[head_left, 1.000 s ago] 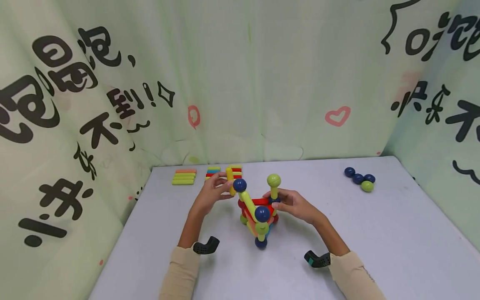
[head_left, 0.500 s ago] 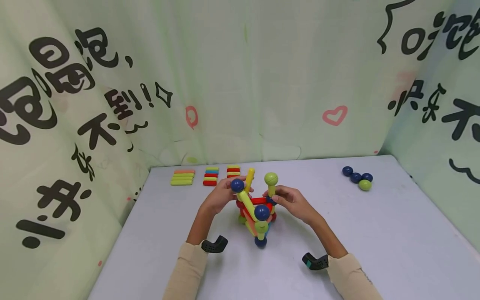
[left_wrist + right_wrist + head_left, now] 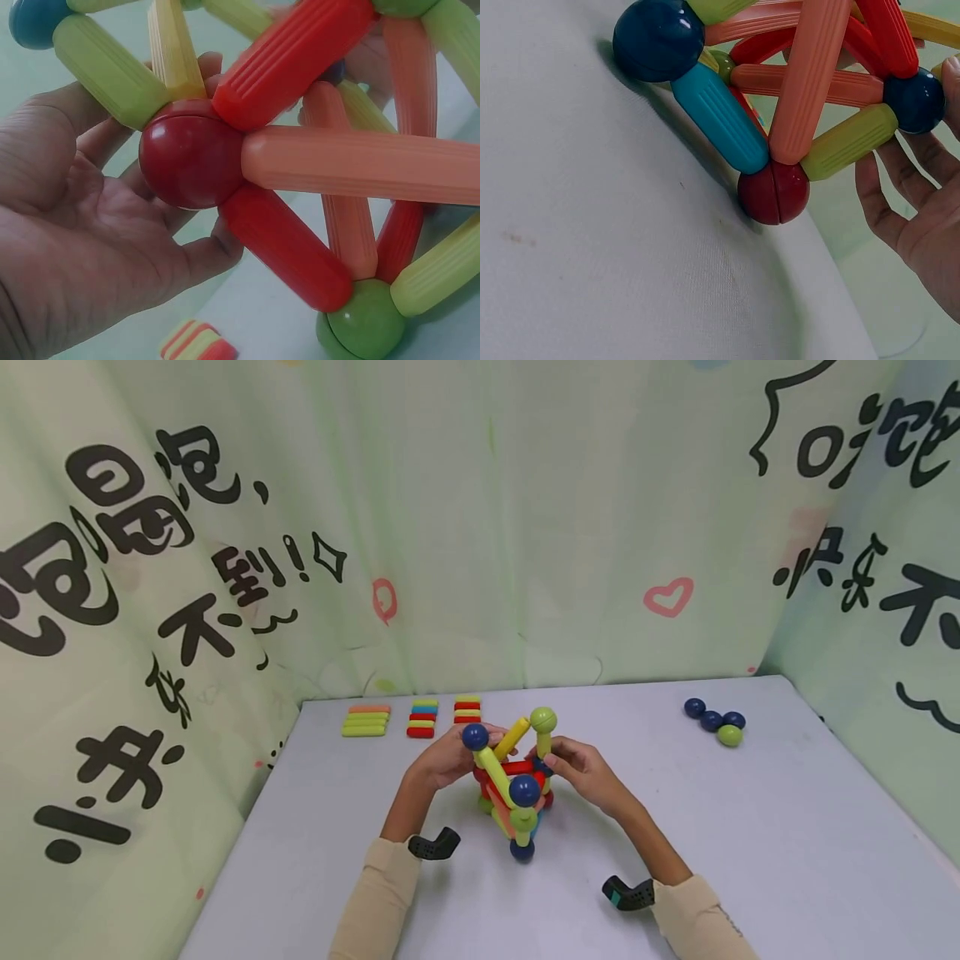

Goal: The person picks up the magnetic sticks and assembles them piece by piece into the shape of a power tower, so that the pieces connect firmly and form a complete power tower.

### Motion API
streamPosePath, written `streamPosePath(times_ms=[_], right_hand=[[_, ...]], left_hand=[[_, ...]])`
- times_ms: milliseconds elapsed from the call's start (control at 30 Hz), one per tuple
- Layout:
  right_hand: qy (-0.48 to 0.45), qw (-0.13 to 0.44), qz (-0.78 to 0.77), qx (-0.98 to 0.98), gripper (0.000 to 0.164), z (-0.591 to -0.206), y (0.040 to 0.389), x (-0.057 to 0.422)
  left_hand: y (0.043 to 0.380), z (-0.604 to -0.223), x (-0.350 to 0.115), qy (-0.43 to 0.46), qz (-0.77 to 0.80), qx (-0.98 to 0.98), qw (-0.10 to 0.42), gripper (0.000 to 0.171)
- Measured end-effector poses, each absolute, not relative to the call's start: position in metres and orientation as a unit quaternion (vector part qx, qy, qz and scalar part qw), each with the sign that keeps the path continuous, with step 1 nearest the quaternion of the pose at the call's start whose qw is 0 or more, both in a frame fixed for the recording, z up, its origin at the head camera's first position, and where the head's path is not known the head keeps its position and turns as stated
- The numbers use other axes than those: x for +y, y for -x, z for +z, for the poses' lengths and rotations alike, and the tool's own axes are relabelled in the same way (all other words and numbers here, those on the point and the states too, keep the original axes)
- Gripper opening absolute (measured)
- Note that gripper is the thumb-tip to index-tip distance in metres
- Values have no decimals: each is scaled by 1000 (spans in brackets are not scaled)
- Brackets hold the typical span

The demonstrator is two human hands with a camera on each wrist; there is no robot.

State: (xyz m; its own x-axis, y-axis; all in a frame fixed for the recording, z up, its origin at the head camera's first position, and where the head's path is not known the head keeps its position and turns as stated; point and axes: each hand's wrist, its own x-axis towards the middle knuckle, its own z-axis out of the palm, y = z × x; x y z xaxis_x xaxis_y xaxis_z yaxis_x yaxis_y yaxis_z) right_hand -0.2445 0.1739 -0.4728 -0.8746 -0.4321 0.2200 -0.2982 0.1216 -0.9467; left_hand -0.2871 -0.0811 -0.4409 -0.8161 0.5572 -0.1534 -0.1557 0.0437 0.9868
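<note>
A magnetic stick-and-ball frame (image 3: 520, 793) stands on the table in front of me. My left hand (image 3: 450, 758) is at its left side, pinching a yellow stick (image 3: 512, 737) that slants up to the right toward a light green ball (image 3: 543, 720). In the left wrist view that yellow stick (image 3: 177, 56) meets a dark red ball (image 3: 191, 156), and the left fingers are partly hidden behind them. My right hand (image 3: 588, 771) grips the frame's right side at a dark blue ball (image 3: 913, 100), thumb against it and fingers beneath.
Three short rows of coloured sticks (image 3: 365, 721) lie at the table's back left. Loose dark blue balls (image 3: 711, 721) and one green ball (image 3: 730, 735) sit at the back right. A printed curtain (image 3: 562, 527) hangs behind the table.
My left hand has moved right with the yellow stick, from beside the frame to its back left. The stick has tipped from upright to slanting right. My right hand stays on the frame.
</note>
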Motion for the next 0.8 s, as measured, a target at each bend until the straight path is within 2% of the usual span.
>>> streamPosePath(times_ms=[300, 533, 800], right_hand=[[248, 59, -623, 739, 30, -473, 244, 174], [258, 52, -616, 743, 30, -474, 244, 174], [263, 47, -617, 740, 31, -473, 244, 173]], left_hand=[[290, -445, -79, -148, 680, 667, 266, 24], [290, -444, -78, -144, 679, 671, 262, 30], [295, -444, -77, -165, 665, 667, 293, 38]])
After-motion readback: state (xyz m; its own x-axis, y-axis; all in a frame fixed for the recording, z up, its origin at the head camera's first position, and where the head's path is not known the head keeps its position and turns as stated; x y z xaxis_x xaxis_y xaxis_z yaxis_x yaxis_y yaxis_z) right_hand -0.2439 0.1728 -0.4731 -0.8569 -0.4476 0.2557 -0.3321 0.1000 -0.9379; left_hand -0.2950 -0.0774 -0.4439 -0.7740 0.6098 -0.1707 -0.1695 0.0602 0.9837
